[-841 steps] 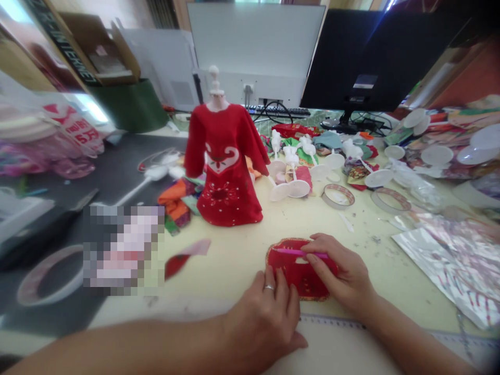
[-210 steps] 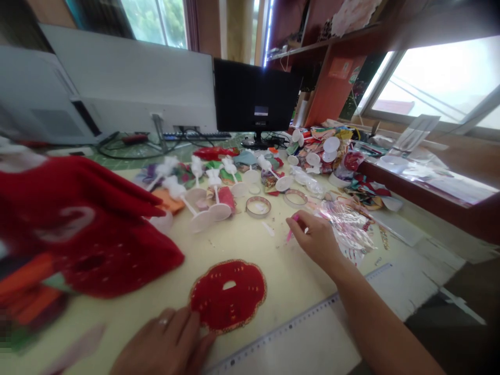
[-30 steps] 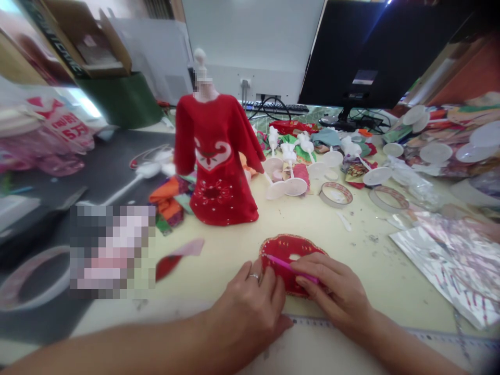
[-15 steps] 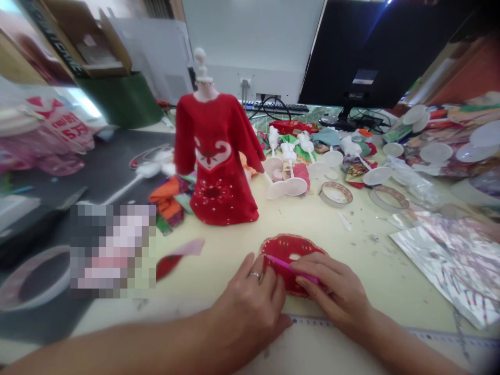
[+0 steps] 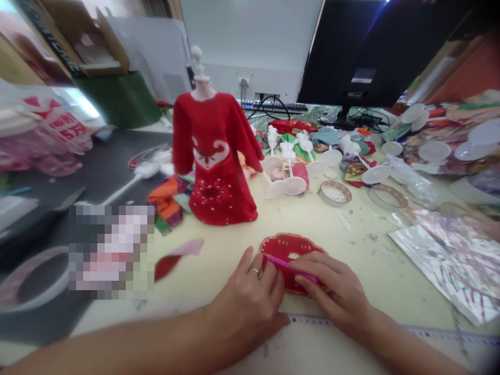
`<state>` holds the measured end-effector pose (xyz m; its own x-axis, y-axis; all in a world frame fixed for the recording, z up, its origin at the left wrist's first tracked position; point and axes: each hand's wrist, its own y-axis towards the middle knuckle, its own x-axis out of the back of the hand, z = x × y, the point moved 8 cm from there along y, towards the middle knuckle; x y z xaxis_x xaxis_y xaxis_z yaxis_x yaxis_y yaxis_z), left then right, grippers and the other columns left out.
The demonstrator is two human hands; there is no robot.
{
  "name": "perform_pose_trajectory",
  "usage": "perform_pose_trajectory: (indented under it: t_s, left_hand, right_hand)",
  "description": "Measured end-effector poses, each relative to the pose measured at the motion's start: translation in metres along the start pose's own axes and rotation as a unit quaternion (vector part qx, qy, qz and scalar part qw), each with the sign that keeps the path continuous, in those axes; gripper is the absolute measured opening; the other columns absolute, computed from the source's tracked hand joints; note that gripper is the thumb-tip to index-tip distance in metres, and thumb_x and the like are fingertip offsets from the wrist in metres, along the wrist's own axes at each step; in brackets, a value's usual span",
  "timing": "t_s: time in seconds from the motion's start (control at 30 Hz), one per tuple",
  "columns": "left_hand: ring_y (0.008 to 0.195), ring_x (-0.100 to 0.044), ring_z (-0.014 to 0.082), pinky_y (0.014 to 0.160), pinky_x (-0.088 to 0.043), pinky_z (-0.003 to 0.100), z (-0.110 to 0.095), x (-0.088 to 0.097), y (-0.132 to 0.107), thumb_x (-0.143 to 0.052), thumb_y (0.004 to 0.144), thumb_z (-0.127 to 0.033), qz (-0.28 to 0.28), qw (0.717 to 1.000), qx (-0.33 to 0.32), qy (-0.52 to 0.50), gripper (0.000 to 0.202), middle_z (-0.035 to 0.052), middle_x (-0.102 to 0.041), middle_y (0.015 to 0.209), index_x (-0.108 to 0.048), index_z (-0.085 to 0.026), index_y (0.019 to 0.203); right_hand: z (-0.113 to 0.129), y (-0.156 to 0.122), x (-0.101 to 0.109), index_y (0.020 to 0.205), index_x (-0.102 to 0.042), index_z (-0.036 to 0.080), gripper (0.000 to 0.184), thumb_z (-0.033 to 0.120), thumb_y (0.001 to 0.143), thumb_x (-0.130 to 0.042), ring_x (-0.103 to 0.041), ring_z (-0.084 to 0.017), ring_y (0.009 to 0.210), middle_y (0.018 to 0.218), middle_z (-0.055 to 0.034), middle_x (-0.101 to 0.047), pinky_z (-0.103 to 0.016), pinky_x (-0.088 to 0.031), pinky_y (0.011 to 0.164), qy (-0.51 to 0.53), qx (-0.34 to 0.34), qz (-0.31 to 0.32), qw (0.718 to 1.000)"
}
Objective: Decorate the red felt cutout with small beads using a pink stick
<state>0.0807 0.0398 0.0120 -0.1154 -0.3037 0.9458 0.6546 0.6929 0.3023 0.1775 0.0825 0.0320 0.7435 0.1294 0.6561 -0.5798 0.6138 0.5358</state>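
Your right hand (image 5: 332,291) pinches a pink stick (image 5: 291,269) between thumb and fingers, its long axis slanting up-left across a red gold-edged fabric patch (image 5: 291,245) toward your left hand (image 5: 246,294), whose fingers (image 5: 269,281) lie open on the patch's left side. The patch sits between your hands, near the worktop's (image 5: 351,245) front edge, just behind a ruler (image 5: 312,319).

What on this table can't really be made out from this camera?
All in the head view:
The pink stick: its far end is hidden under the right hand.
The red fabric piece: its lower part is covered by the right hand and the left hand.
The pixelated item: blurred beyond recognition.
The colourful scraps: partly hidden behind the red doll dress.
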Motion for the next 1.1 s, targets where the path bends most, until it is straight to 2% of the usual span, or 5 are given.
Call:
perform_pose_trajectory:
  t_s: [0.27, 0.57, 0.73, 0.87, 1.1]
  left_hand:
    - [0.103, -0.053, 0.0333, 0.100, -0.031, 0.054, -0.001, -0.004, 0.001, -0.050, 0.081, -0.057, 0.049, 0.999, 0.008, -0.015, 0.061, 0.0151, -0.059, 0.107, -0.054, -0.007, 0.116]
    - [0.105, -0.054, 0.0345, 0.101, -0.025, 0.058, -0.005, -0.003, -0.006, -0.050, 0.083, -0.056, 0.047, 0.999, 0.011, 0.006, 0.057, 0.0162, -0.060, 0.110, -0.055, -0.009, 0.115]
    - [0.108, -0.053, 0.0335, 0.105, -0.019, 0.057, -0.001, -0.002, -0.005, -0.048, 0.084, -0.056, 0.049, 0.999, 0.015, 0.000, 0.057, 0.0161, -0.060, 0.114, -0.054, -0.010, 0.117]
    - [0.122, -0.044, 0.0358, 0.105, -0.019, 0.058, 0.002, -0.003, -0.005, -0.043, 0.087, -0.057, 0.052, 0.998, 0.022, -0.016, 0.058, 0.0179, -0.054, 0.125, -0.050, -0.013, 0.124]
    - [0.121, -0.046, 0.0347, 0.106, -0.018, 0.058, 0.003, -0.018, -0.008, -0.041, 0.087, -0.059, 0.041, 0.999, 0.015, -0.032, 0.060, 0.0153, -0.056, 0.125, -0.049, -0.016, 0.128]
  right_hand:
    - [0.002, 0.004, 0.009, 0.103, -0.063, 0.017, 0.023, 0.010, 0.083, -0.054, -0.065, -0.015, 0.083, 0.090, -0.0060, -0.069, -0.025, -0.056, 0.074, -0.002, -0.007, -0.036, 0.999]
    - [-0.002, 0.004, 0.016, 0.103, -0.063, 0.021, 0.024, 0.011, 0.083, -0.054, -0.066, -0.017, 0.080, 0.089, -0.0061, -0.069, -0.028, -0.057, 0.070, -0.006, -0.023, -0.054, 0.998]
    - [-0.007, 0.005, 0.032, 0.102, -0.063, 0.020, 0.024, 0.009, 0.082, -0.054, -0.065, -0.016, 0.076, 0.085, -0.0050, -0.068, -0.027, -0.055, 0.064, 0.002, -0.045, -0.085, 0.995]
    - [-0.022, -0.002, 0.065, 0.099, -0.064, 0.021, 0.020, 0.013, 0.083, -0.055, -0.064, -0.016, 0.074, 0.083, -0.0040, -0.067, -0.030, -0.054, 0.064, -0.011, -0.098, -0.166, 0.981]
    - [-0.041, -0.022, 0.128, 0.092, -0.067, 0.022, 0.013, 0.019, 0.084, -0.058, -0.060, -0.013, 0.062, 0.074, -0.0003, -0.065, -0.030, -0.052, 0.057, -0.016, -0.137, -0.388, 0.911]
